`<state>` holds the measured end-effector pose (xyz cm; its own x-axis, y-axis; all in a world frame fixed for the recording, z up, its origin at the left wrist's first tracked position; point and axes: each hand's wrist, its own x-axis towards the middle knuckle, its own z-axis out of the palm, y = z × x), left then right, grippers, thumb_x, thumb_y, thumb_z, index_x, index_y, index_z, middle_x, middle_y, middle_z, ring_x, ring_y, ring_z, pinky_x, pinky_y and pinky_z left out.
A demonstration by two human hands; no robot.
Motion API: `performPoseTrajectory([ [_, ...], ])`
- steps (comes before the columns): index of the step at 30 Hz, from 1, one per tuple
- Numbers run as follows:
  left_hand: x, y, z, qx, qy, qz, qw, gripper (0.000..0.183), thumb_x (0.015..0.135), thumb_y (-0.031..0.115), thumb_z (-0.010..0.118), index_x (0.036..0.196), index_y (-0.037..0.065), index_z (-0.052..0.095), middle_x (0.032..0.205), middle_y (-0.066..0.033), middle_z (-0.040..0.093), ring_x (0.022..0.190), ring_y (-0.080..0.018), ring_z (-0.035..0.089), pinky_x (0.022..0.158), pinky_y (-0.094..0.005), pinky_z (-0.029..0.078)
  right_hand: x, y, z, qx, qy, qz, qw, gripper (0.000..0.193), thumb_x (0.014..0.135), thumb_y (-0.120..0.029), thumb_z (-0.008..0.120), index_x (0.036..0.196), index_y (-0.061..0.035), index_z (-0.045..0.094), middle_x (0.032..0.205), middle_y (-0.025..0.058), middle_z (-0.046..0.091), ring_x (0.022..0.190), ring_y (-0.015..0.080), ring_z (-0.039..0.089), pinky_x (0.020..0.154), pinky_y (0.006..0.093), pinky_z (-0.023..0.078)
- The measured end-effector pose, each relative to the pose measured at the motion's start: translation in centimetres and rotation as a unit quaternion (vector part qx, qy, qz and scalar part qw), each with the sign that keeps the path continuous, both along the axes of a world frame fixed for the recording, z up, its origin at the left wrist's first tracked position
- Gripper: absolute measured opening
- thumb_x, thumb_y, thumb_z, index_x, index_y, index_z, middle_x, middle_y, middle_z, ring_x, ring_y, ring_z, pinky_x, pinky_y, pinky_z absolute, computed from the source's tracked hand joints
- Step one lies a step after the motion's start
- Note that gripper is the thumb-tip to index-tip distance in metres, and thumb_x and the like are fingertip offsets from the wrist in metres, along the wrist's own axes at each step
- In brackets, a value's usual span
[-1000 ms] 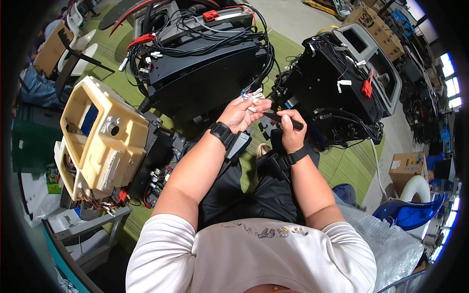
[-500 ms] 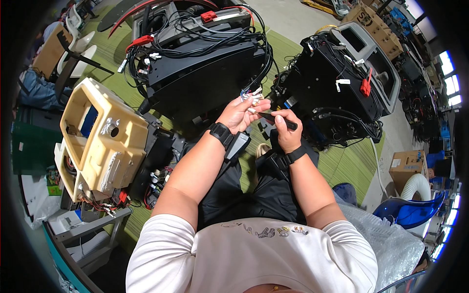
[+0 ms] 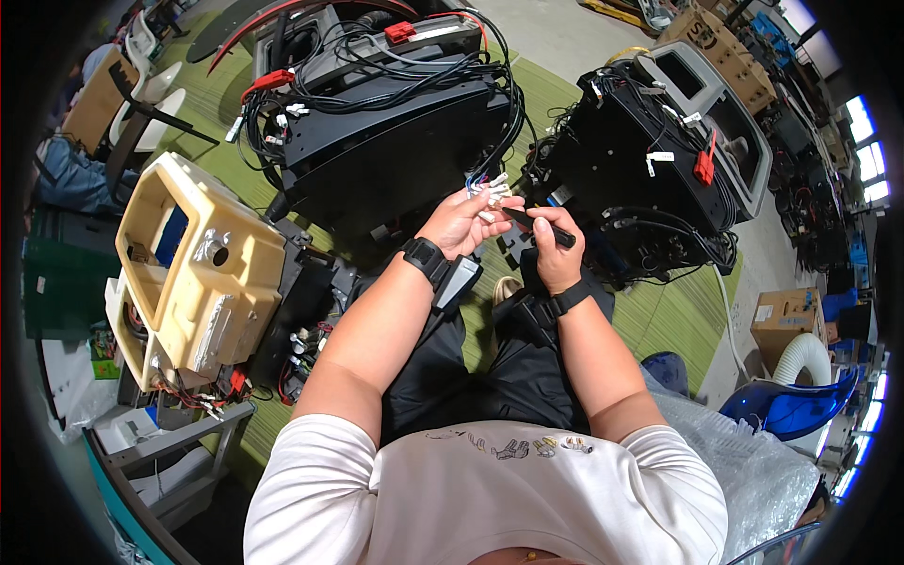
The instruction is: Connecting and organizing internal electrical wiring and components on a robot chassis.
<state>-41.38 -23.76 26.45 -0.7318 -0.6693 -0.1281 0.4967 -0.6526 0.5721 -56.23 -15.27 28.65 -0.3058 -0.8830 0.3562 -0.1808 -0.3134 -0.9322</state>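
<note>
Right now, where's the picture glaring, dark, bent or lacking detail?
Head view: glare whites out the windows at the right; corners fall to black. Head view: lines bow near the rim. Head view: white connectors in the left hand show little fine detail.

Green striped floor (image 3: 673,320); 2 wired black housings (image 3: 395,151) stand on it.

There are two black machines (image 3: 395,155), one held tool (image 3: 563,237).

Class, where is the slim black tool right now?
In the head view, the slim black tool is right of centre, in the right hand, pointing toward white connectors in the left hand.
</note>
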Motion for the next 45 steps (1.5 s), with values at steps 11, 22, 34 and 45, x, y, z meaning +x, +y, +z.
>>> performPoseTrajectory([
  [11,-0.1,0.1,0.0,0.012,-0.018,0.017,1.0,0.029,0.089,0.018,0.045,0.109,-0.003,0.045,0.102,-0.0158,0.057,0.084,-0.0179,0.06,0.07,-0.0253,0.053,-0.3,0.1,-0.4,0.017,0.032,0.013,0.999,0.015,0.081,-0.015,0.055,0.083,-0.0011,0.06,0.07,0.0033,0.058,0.06,0.0083,0.051,0.056,0.0214,0.04],
  [22,-0.1,0.2,0.4,0.022,-0.021,0.031,0.999,0.024,0.089,0.016,0.044,0.105,-0.003,0.046,0.098,-0.0158,0.058,0.079,-0.0164,0.061,0.068,-0.0263,0.054,-0.2,0.1,-0.1,-0.033,-0.026,-0.027,0.999,0.018,0.082,-0.017,0.054,0.084,-0.0001,0.059,0.07,0.0038,0.057,0.062,0.0085,0.052,0.057,0.0212,0.039],
  [34,-0.2,0.1,0.3,0.014,-0.041,0.044,0.998,0.024,0.089,0.019,0.046,0.103,0.0,0.046,0.097,-0.0151,0.058,0.079,-0.0152,0.06,0.065,-0.0238,0.052,-0.4,0.2,-0.6,0.004,-0.007,0.011,1.0,0.017,0.082,-0.016,0.054,0.082,-0.0004,0.06,0.068,0.0037,0.058,0.059,0.0078,0.053,0.055,0.0211,0.04],
  [45,-0.1,0.2,0.0,0.006,-0.075,0.062,0.995,0.023,0.089,0.018,0.046,0.101,-0.001,0.048,0.094,-0.014,0.058,0.08,-0.0169,0.06,0.064,-0.0229,0.052,-0.2,0.3,0.3,-0.029,-0.046,-0.036,0.998,0.02,0.083,-0.018,0.053,0.084,0.0012,0.058,0.071,0.0055,0.059,0.066,0.0111,0.056,0.063,0.0225,0.043],
])
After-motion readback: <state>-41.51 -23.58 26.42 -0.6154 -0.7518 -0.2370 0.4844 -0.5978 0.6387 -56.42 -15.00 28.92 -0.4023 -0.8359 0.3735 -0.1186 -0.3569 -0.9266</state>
